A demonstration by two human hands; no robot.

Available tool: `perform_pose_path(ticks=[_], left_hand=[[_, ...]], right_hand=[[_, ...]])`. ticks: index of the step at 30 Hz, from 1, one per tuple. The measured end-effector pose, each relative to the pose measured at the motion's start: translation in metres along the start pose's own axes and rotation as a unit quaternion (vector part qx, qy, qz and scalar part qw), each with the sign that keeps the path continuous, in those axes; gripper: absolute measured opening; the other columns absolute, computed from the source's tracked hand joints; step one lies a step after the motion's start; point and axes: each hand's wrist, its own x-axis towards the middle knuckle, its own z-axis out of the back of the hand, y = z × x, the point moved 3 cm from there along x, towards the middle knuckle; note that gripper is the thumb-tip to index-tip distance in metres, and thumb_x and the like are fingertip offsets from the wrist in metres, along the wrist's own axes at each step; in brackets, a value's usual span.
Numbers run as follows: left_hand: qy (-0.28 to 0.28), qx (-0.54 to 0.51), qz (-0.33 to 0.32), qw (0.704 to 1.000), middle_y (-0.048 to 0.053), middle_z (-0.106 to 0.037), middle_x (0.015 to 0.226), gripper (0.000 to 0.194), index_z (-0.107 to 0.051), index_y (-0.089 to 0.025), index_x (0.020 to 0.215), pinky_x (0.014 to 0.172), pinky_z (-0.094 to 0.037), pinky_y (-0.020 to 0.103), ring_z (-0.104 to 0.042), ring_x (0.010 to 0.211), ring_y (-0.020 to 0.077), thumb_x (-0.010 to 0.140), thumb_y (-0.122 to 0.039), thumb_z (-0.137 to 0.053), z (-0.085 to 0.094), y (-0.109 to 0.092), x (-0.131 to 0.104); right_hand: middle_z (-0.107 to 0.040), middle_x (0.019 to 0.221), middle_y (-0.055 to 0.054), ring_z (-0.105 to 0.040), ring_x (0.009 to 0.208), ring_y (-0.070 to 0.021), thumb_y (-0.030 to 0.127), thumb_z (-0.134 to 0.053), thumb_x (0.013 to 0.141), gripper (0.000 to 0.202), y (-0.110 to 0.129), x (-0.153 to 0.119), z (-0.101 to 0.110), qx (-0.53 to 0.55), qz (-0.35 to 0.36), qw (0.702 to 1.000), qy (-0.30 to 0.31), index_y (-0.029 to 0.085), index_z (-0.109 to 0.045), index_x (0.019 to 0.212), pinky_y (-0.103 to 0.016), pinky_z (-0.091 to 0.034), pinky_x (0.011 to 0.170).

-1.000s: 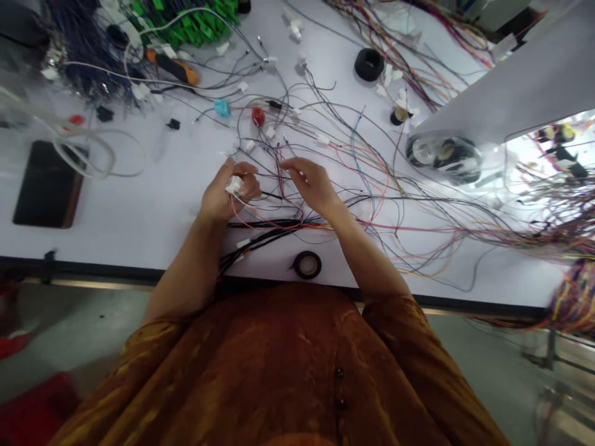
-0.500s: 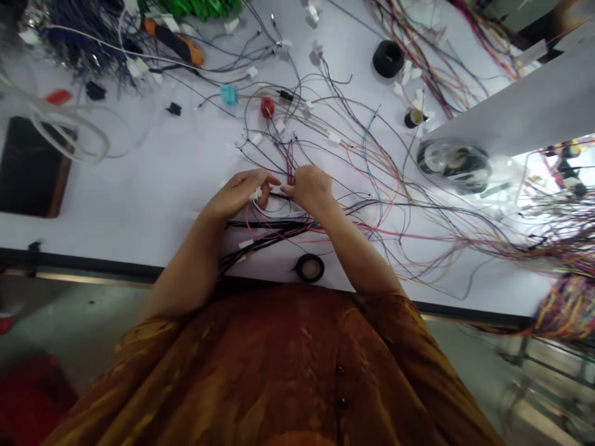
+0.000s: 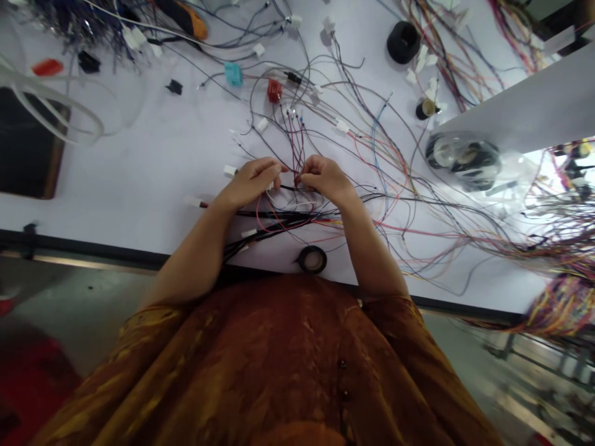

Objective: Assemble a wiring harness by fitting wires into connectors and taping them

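My left hand [image 3: 256, 181] is closed at the middle of the table, thumb and forefinger pinched around wires. A white connector shows partly under its fingers. My right hand [image 3: 328, 181] faces it, a small gap away, its fingertips pinching a bundle of thin dark red wires [image 3: 295, 145]. These wires fan out away from me, with small metal terminals at their ends. Between the two hands runs a short stretch of black cable [image 3: 288, 188]. Nearer to me, thick black cables [image 3: 274, 230] lie across the table below my hands. The exact grip is partly hidden by my fingers.
A roll of black tape [image 3: 312, 259] lies by the table's front edge. Beyond my hands are a red connector [image 3: 274, 90], a light blue connector [image 3: 233, 74] and loose wires. Orange-and-black pliers handles [image 3: 188, 20] lie farther back. A white panel [image 3: 525, 108] slants in at the right.
My right hand has shifted right and turned, so its pinching fingertips now show. The dark red wires stand out more between my hands. The view has tilted slightly toward me.
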Motion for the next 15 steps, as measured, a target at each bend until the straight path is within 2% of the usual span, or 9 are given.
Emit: perform_pose_path(ticks=[4, 12, 15], left_hand=[[-0.027, -0.016, 0.024, 0.999, 0.001, -0.069, 0.078, 0.019, -0.072, -0.016, 0.096, 0.066, -0.041, 0.023, -0.053, 0.066, 0.0122, 0.089, -0.031, -0.062, -0.008, -0.002, 0.000], [-0.071, -0.025, 0.000, 0.997, 0.000, -0.064, 0.064, 0.009, -0.070, -0.016, 0.075, 0.063, -0.038, 0.026, -0.051, 0.064, 0.0140, 0.082, -0.021, -0.069, -0.022, -0.001, 0.007], [-0.090, -0.048, 0.007, 0.995, 0.001, -0.060, 0.062, 0.012, -0.067, -0.015, 0.070, 0.062, -0.034, 0.026, -0.048, 0.063, 0.0138, 0.082, -0.013, -0.068, -0.023, 0.000, 0.007]], right_hand=[[-0.068, 0.071, 0.001, -0.059, 0.062, -0.0113, 0.007, -0.060, 0.074, 0.015, -0.001, -0.004, -0.001, 0.038, 0.014, 0.999, -0.009, 0.020, -0.053, 0.074, -0.024, -0.050, 0.059], [-0.064, 0.065, 0.005, -0.059, 0.061, -0.0102, 0.011, -0.069, 0.073, 0.016, 0.001, -0.010, -0.005, 0.069, 0.036, 0.997, -0.028, 0.020, -0.058, 0.080, -0.023, -0.047, 0.058], [-0.064, 0.067, 0.003, -0.058, 0.062, -0.0102, 0.010, -0.068, 0.074, 0.014, 0.004, -0.011, -0.006, 0.057, 0.035, 0.997, -0.027, 0.019, -0.060, 0.083, -0.023, -0.047, 0.059]])
